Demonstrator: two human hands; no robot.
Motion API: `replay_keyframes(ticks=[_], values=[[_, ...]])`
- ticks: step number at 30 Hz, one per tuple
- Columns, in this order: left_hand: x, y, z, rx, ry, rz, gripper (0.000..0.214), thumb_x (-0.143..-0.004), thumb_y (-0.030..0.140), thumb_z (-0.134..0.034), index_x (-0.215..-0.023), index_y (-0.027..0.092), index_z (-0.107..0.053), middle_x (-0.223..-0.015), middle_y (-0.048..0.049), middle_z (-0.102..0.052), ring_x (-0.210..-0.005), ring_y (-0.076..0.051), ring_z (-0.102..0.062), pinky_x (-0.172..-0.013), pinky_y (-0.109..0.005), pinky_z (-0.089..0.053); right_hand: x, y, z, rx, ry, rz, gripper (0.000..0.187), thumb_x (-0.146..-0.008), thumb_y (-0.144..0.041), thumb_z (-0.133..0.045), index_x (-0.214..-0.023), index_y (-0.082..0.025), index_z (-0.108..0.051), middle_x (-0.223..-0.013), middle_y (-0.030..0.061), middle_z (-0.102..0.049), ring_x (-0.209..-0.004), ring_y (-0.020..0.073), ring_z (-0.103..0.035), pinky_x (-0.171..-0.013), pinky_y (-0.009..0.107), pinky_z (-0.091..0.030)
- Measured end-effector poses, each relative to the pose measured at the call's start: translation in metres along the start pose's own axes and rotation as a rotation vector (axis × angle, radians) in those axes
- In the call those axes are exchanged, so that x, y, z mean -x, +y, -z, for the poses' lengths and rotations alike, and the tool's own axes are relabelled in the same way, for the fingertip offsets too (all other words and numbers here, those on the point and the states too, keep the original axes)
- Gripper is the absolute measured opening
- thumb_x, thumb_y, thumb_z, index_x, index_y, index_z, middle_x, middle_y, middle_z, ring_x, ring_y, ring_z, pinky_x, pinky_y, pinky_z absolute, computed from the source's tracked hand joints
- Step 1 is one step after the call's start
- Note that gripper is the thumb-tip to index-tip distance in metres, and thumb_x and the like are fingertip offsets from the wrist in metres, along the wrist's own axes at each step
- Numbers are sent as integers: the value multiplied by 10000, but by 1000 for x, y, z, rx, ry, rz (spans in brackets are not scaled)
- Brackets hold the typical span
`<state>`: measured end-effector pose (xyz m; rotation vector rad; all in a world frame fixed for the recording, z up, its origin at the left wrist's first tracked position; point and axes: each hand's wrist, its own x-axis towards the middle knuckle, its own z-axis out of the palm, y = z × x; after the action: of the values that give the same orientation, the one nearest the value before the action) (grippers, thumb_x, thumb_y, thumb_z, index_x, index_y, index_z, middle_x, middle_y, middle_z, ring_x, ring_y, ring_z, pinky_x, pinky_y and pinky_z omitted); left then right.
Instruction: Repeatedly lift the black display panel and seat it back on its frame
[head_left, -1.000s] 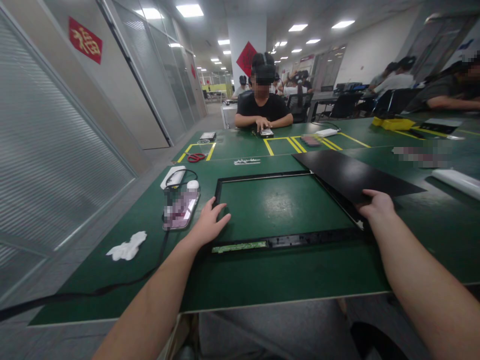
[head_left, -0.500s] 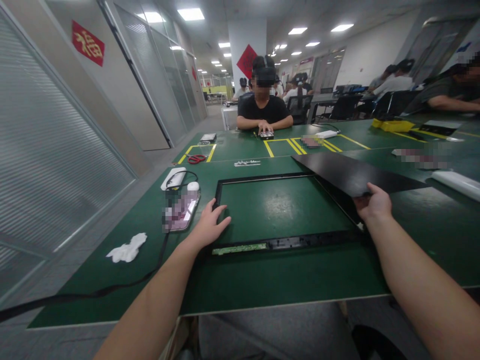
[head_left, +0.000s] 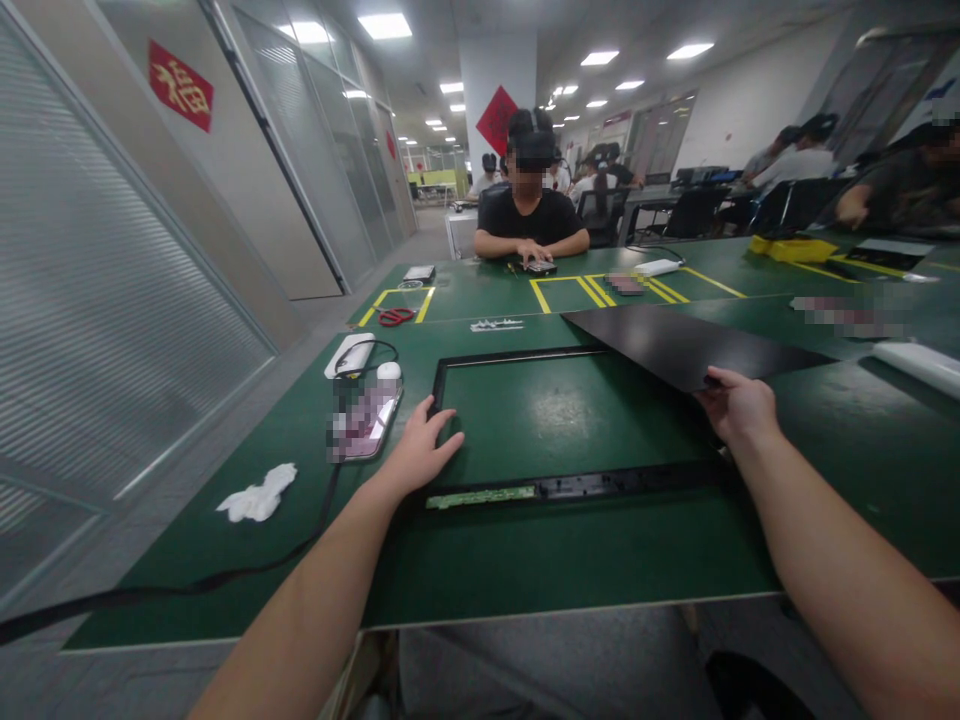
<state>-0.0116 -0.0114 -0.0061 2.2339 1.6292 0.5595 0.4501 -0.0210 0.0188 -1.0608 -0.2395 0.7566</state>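
A black rectangular frame (head_left: 517, 355) lies flat on the green table (head_left: 525, 560), with a green circuit strip (head_left: 480, 497) along its near edge. My left hand (head_left: 420, 450) rests open on the frame's near-left corner, fingers spread. My right hand (head_left: 739, 405) grips the near corner of a thin black panel (head_left: 675, 340). That panel is lifted and hangs tilted over the frame's right side.
A phone (head_left: 364, 425), a white mouse (head_left: 387, 371), a white adapter (head_left: 349, 355) and a black cable (head_left: 225, 575) lie left of the frame, with a crumpled white cloth (head_left: 259, 495) nearer the edge. Red scissors (head_left: 394, 316) lie farther back. A person (head_left: 529, 215) sits across the table; others sit at right.
My right hand has raised the black panel off the table and swung it leftward over the frame's right side. My left hand has stayed on the frame's corner.
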Motion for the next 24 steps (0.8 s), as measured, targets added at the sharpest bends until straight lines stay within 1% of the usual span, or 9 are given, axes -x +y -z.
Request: replay_keyframes(ticks=[2,6,8,11,14,18,20,21,24], values=[[0,0,0,5,-2,4,563,-891,482,-551,-1345,155,-607,-1613,-195,-309,-1494,-391,-313,-1206,-540,-292,4,0,-2,6,-33,-11,160,-681,25,-609,-724,-125,-575,-628,8,-617,-521,98,-574,-457,181,-514],[0,1,2,23,-11,20,592,-888,477,-535,-1363,130,-591,-1609,-209,-301,-1500,-385,-302,-1220,-523,-268,11,-2,-6,7,-103,-47,177,-650,25,-609,-734,-128,-582,-661,31,-643,-532,111,-588,-471,201,-532],[-1,2,4,50,9,15,589,-879,479,-542,-1355,135,-592,-1592,-208,-334,-1484,-381,-335,-1214,-529,-277,16,-6,-7,-1,-148,-63,192,-632,9,-606,-752,-140,-589,-709,42,-666,-558,119,-602,-512,226,-560],[-3,3,6,149,80,8,607,-861,491,-566,-1353,135,-575,-1531,-209,-430,-1451,-360,-394,-1212,-521,-288,23,-14,-7,-44,-202,-74,224,-609,-38,-589,-791,-166,-606,-787,49,-693,-643,151,-649,-603,284,-603],[-8,3,7,379,178,55,622,-850,495,-594,-1376,168,-535,-1483,-184,-504,-1422,-330,-440,-1209,-506,-300,28,-24,-5,-130,-246,-81,304,-569,-85,-561,-847,-180,-638,-836,58,-708,-743,201,-688,-698,365,-622],[-13,6,10,830,312,187,550,-846,410,-613,-1347,203,-519,-1481,-154,-524,-1417,-288,-464,-1191,-449,-350,29,-28,-1,-185,-313,-82,409,-516,-123,-555,-902,-192,-670,-890,65,-721,-870,263,-708,-800,453,-608],[-12,9,14,1058,320,255,507,-861,384,-600,-1328,203,-516,-1451,-149,-548,-1359,-262,-533,-1159,-410,-402,26,-27,3,-184,-321,-82,413,-510,-146,-557,-901,-195,-680,-896,69,-726,-892,284,-709,-797,478,-607],[-11,11,17,1157,314,291,484,-867,382,-595,-1309,201,-522,-1413,-146,-577,-1294,-253,-591,-1124,-400,-443,23,-26,5,-179,-309,-77,401,-509,-155,-556,-888,-194,-683,-890,72,-727,-893,294,-709,-785,488,-611],[-8,17,25,1366,228,378,406,-870,390,-587,-1214,177,-570,-1150,-127,-697,-1006,-219,-714,-933,-368,-567,14,-21,14,-134,-227,-15,312,-516,-155,-557,-804,-194,-671,-855,72,-725,-880,304,-712,-745,497,-625]])
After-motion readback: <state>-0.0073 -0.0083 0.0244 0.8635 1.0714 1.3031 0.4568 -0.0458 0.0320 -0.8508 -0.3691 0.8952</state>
